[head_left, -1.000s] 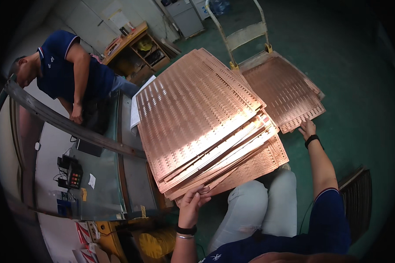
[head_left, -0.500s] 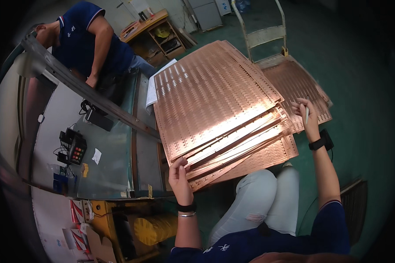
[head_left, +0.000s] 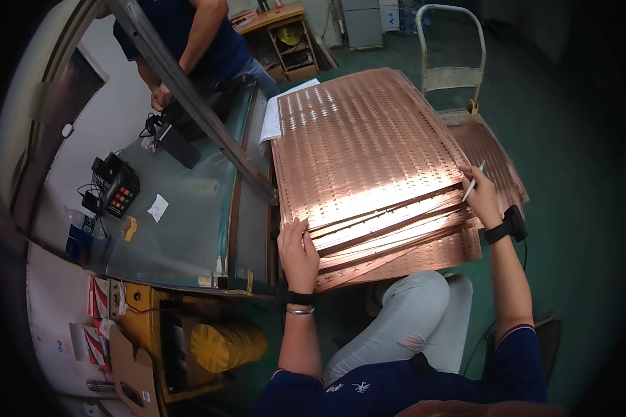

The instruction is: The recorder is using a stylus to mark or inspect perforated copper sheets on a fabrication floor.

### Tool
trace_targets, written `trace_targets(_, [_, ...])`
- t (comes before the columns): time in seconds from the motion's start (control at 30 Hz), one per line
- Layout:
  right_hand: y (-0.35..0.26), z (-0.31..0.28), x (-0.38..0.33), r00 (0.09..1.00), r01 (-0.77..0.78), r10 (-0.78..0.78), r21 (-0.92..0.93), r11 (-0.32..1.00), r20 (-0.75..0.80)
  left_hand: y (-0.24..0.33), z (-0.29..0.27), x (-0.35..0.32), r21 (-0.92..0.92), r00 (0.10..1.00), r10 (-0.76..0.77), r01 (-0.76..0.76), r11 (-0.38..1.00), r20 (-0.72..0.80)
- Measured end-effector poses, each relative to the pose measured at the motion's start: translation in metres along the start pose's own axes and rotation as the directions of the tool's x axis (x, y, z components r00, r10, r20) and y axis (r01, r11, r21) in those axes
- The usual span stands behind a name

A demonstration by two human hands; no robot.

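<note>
A tall stack of perforated copper sheets (head_left: 368, 146) lies in front of me, its layers fanned unevenly along the near edge. At the near left corner, my left hand (head_left: 300, 258) has its fingers over the top sheet's edge and its thumb against the front, closed on the edge. My right hand (head_left: 483, 197) is at the near right corner, fingertips touching the sheet's edge. A thin pale pen-like stick (head_left: 471, 187) is held in that same hand, slanting up past the fingers. The undersides of both grips are hidden.
Beyond my right hand, more copper sheets (head_left: 490, 153) lie on a hand trolley (head_left: 454, 78). A glass-topped bench (head_left: 181, 240) with a metal post (head_left: 188, 101) stands left, bearing a keypad device (head_left: 122, 191). A co-worker (head_left: 195, 35) leans over its far side.
My right hand has come from above the trolley's sheets to the stack's near right corner. My left hand's fingers have moved onto the top sheet's edge. The view has shifted.
</note>
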State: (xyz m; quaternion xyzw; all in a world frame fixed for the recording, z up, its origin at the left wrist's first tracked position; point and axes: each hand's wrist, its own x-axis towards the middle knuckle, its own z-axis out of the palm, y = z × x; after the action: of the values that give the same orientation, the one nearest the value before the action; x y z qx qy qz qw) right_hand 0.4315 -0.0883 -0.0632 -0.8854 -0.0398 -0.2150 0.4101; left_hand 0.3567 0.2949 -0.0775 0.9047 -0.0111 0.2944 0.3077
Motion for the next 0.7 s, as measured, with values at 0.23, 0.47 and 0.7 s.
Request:
trace_targets(0.23, [-0.009, -0.005, 0.017, 0.944, -0.304, 0.322, 0.563, 0.769, 0.07, -0.008, -0.013, 0.012, -0.161, 0.988, -0.155, 0.151, 0.975, -0.009])
trace_targets(0.47, [-0.014, -0.026, -0.039, 0.9, -0.433, 0.391, 0.497, 0.752, 0.192, -0.015, -0.033, -0.005, -0.513, 0.936, -0.352, 0.303, 0.803, 0.001])
trace_targets(0.7, [0.003, -0.104, -0.126, 0.824, -0.548, 0.535, 0.506, 0.666, 0.189, 0.006, -0.056, -0.055, -0.552, 0.792, -0.445, 0.611, 0.568, 0.418])
